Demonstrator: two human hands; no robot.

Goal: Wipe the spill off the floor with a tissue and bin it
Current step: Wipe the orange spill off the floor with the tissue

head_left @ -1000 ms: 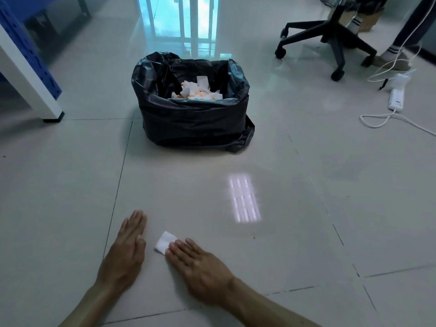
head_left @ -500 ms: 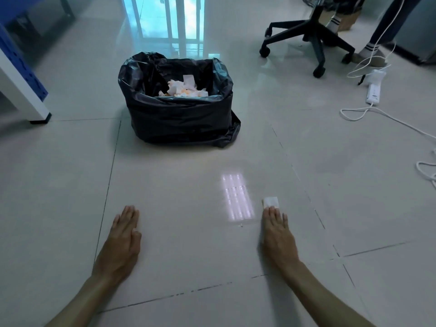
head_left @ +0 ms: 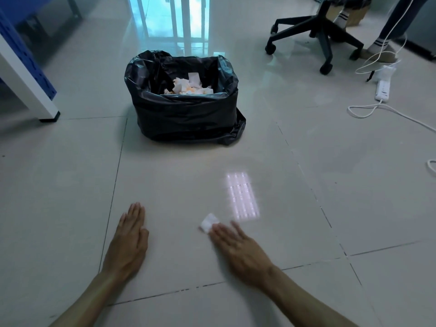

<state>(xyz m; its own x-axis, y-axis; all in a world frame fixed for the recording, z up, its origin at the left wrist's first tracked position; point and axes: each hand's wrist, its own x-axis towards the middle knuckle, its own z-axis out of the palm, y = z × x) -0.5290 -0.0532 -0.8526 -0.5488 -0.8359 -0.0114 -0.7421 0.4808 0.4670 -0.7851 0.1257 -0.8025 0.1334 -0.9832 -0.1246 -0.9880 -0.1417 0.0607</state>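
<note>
A small folded white tissue (head_left: 208, 223) lies on the pale tiled floor, pressed under the fingertips of my right hand (head_left: 236, 247), which is flat and blurred. My left hand (head_left: 128, 241) rests palm down on the floor to the left, fingers together, holding nothing. Ahead stands the bin (head_left: 186, 116), lined with a black bag and holding several crumpled white and orange tissues. I cannot make out a spill on the glossy tiles.
A black office chair base (head_left: 316, 31) and a person's socked feet (head_left: 379, 48) are at the far right. A white power strip (head_left: 382, 88) with cables trails over the floor there. A white and blue table leg (head_left: 28, 86) stands at the left.
My right hand slid the tissue right across the floor, then back left toward my left hand. My left hand has stayed flat in place.
</note>
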